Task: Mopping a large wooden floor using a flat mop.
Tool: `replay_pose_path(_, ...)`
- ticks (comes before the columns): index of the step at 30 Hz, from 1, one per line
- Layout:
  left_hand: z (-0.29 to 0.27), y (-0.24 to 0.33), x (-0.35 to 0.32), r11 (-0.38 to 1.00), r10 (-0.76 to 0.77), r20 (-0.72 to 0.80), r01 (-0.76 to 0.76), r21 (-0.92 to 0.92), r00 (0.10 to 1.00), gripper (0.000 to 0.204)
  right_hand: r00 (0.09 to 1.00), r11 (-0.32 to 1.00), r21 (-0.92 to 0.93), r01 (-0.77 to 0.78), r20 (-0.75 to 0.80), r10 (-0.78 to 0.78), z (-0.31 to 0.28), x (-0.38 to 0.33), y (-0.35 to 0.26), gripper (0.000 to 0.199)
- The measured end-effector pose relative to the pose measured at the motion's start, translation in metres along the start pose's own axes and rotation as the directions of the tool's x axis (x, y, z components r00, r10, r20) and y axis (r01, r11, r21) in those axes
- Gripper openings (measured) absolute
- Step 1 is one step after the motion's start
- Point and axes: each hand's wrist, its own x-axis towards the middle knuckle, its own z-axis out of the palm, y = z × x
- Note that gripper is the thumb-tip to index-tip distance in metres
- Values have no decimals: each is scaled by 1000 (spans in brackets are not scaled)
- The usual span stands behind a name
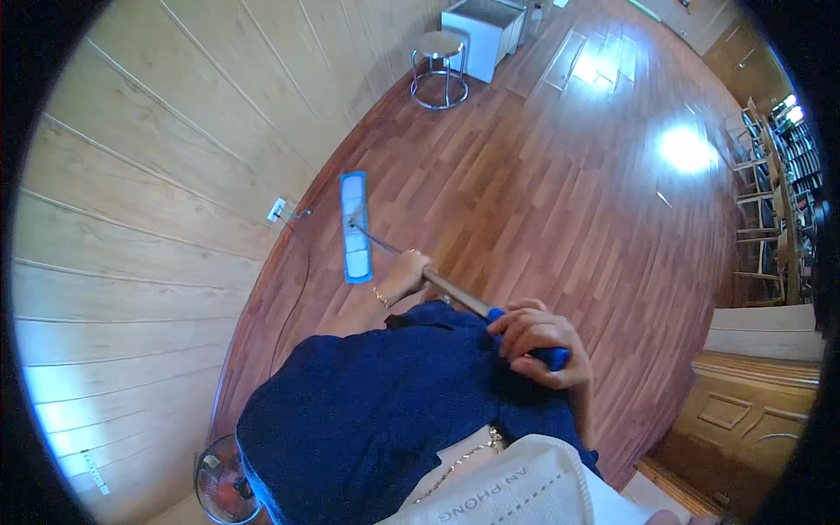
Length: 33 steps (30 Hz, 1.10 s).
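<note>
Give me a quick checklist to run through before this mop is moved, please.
1. Left hand closed around the mop pole: ok.
2. Right hand wrapped around the blue grip: ok.
3. Mop head resting on the floor: ok.
4. Cord near the wall apart from the mop head: ok.
5. Stool apart from the mop head: ok.
6. Mop head's underside clean: cannot tell, hidden.

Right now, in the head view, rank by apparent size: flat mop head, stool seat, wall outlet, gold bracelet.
Largest to smallest:
1. Flat mop head
2. Stool seat
3. Wall outlet and gold bracelet: too alike to rank.
</note>
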Motion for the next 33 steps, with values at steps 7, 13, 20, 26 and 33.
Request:
replay_pose_path(7,13,-19,-2,996,-64,-213,51,-70,975,28,985,985,25,-168,-34,169,9,8,17,7)
replay_pose_path(13,16,-17,43,991,-58,-173,35,-131,983,32,927,968,135,-213,-284,244,7,16,10,10)
replay_pose_path(20,40,-33,125,977,120,-36,-124,-171,992,33,855,954,-23,-298,-450,256,15,16,19,6)
replay_pose_path(26,60,-20,194,997,60,-161,-51,60,985,43,732,918,-77,-389,-631,257,24,22,48,8)
replay_pose_path(33,93,4,238,982,93,-21,-95,-160,995,13,719,774,-372,-512,-678,150,18,25,39,13)
